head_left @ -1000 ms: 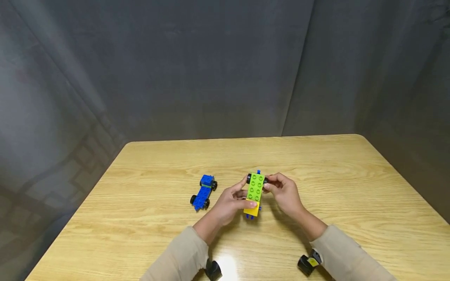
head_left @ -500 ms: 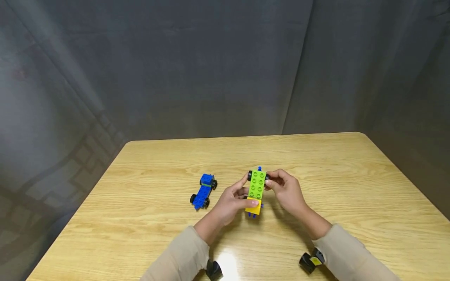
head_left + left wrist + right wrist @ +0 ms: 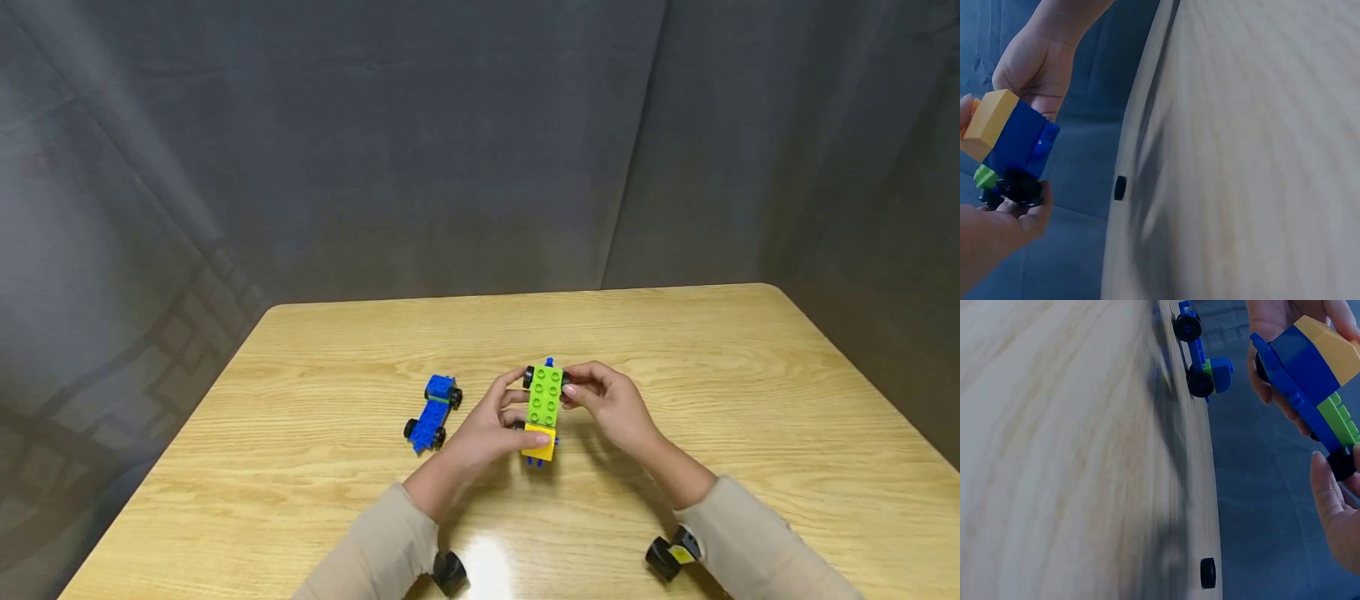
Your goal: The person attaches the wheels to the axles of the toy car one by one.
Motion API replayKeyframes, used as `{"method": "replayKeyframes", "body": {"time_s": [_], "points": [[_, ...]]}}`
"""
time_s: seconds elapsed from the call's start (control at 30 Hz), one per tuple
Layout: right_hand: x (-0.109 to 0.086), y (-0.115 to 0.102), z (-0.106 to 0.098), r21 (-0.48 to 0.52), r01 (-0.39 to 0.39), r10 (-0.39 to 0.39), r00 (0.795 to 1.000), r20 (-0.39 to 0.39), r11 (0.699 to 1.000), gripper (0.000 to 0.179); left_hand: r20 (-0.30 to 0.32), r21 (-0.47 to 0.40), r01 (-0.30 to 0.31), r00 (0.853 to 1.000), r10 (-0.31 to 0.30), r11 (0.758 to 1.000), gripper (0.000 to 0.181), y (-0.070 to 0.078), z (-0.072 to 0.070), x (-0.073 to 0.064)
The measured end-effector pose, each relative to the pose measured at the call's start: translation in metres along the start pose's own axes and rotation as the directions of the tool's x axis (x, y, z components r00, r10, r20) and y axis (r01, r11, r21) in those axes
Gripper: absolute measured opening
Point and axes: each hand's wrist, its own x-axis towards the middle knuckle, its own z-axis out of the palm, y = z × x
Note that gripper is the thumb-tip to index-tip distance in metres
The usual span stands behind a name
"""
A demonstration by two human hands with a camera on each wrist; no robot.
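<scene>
A toy car is held above the table, with a blue chassis, a lime-green studded plate and a yellow brick at its near end. My left hand grips it from the left, thumb on the yellow brick. On the other side, my right hand pinches a black wheel at the far end of the chassis. In the right wrist view a bare axle stub shows on the car's side nearer the yellow brick. A wheel sits on the opposite side.
A second toy car, blue with black wheels, stands on the wooden table left of my hands. One loose black wheel stands on the table, seen in the wrist views. Grey curtains hang behind the table.
The held car has shifted slightly, first right and then back left, with both hands around it. The right fingers stay at the same wheel. The second car has not moved.
</scene>
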Motion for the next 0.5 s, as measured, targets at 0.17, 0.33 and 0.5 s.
{"method": "replayKeyframes", "body": {"time_s": [0.17,0.33,0.5], "points": [[0.0037,-0.0034,-0.0024,-0.035,0.005,-0.004,1.0,0.022,0.999,0.024,0.014,0.069,0.012,1.0,-0.013,0.998,0.086,0.007,-0.0035,0.0],[0.0076,-0.0062,-0.0044,-0.056,0.027,-0.024,0.999,0.048,0.998,0.023,0.022,0.034,0.01,1.0,-0.011,0.999,0.084,0.0087,-0.0051,-0.0015],[0.0101,-0.0081,-0.0049,-0.058,0.031,-0.028,0.998,0.059,0.998,0.022,0.031,-0.061,-0.007,0.999,0.009,0.998,0.081,0.007,-0.0035,-0.0025]]}}
